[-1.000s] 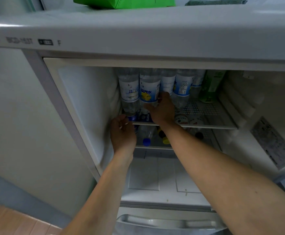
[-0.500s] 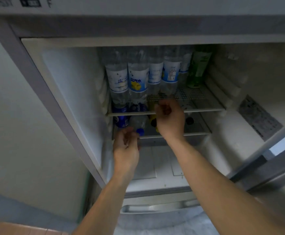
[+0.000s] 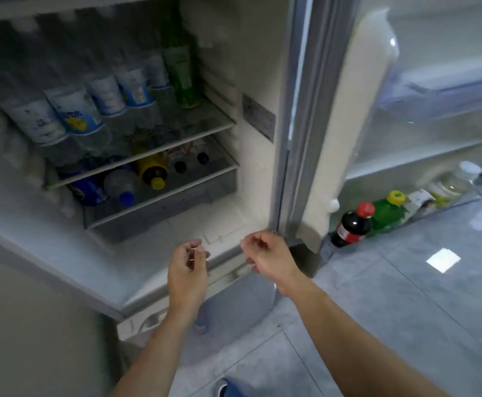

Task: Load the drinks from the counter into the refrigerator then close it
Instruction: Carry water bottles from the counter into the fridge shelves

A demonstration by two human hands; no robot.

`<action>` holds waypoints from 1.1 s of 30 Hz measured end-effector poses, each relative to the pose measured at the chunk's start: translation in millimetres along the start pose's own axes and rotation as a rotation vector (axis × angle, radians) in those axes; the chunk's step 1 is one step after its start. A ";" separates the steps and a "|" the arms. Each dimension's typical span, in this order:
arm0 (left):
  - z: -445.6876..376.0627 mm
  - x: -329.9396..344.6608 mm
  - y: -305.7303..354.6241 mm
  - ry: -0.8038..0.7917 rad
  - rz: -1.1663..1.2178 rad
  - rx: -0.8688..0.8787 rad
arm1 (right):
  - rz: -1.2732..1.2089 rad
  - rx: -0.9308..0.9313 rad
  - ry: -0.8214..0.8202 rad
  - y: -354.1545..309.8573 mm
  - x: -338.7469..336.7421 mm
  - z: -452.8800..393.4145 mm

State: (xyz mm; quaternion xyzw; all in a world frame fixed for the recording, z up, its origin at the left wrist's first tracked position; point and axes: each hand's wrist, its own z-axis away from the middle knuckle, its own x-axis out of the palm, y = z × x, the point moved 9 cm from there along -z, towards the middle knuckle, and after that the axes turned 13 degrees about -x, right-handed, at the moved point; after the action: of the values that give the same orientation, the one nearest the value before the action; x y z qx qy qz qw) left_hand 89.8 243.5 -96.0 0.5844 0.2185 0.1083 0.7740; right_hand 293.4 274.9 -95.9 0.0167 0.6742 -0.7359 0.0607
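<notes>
The refrigerator stands open. Several clear water bottles with white and blue labels stand on its upper wire shelf, with a green bottle at the right end. On the lower shelf lie more bottles, one with a yellow cap. My left hand and my right hand hang in front of the fridge floor, outside the shelves, fingers loosely curled, holding nothing.
The open door swings out on the right. Its bottom rack holds a cola bottle with a red cap, a green bottle and a clear jar. Grey tiled floor spreads below. A lower drawer front sits under my hands.
Both hands have drawn back out of the shelves and now hang free below them. The view has swung right and down, bringing the door and floor into sight.
</notes>
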 end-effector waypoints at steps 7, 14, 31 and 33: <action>91.0 84.7 -103.4 -0.289 -0.273 -0.050 | 0.005 0.334 0.380 143.8 -173.8 164.7; 153.6 130.6 -196.2 -0.532 -0.653 -0.200 | 0.016 0.591 0.693 251.0 -276.4 355.3; 146.2 199.9 -281.2 -0.814 -1.220 -0.485 | -0.186 1.034 1.114 319.4 -251.8 549.6; 142.0 235.2 -280.3 -0.857 -1.247 -0.456 | -0.212 1.058 1.138 321.2 -249.6 557.2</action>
State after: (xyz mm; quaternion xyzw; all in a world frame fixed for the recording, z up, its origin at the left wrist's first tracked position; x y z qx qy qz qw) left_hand 338.5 139.0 -381.1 0.1717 0.1609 -0.5381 0.8094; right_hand 608.9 -289.3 -337.1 0.3537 0.1596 -0.8394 -0.3806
